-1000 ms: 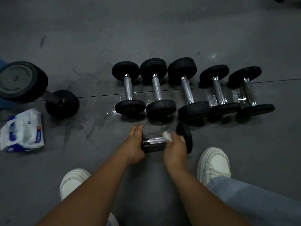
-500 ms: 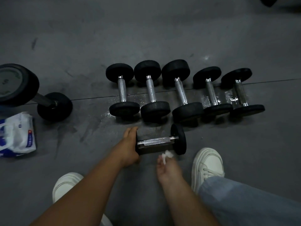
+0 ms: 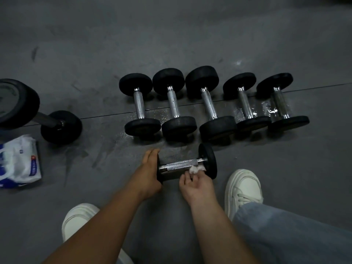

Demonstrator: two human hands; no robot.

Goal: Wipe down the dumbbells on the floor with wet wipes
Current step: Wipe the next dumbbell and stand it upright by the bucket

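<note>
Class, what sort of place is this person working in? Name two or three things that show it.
Probably a gym's weights area. A row of five dumbbells lies on the dark floor, a far bigger dumbbell lies at the left, and the right hand holds a wipe by a small dumbbell.

Matt black rubber-like dumbbell heads (image 3: 208,160), shiny knurled metal handle (image 3: 181,164), glossy plastic wipes pack (image 3: 19,162)
</note>
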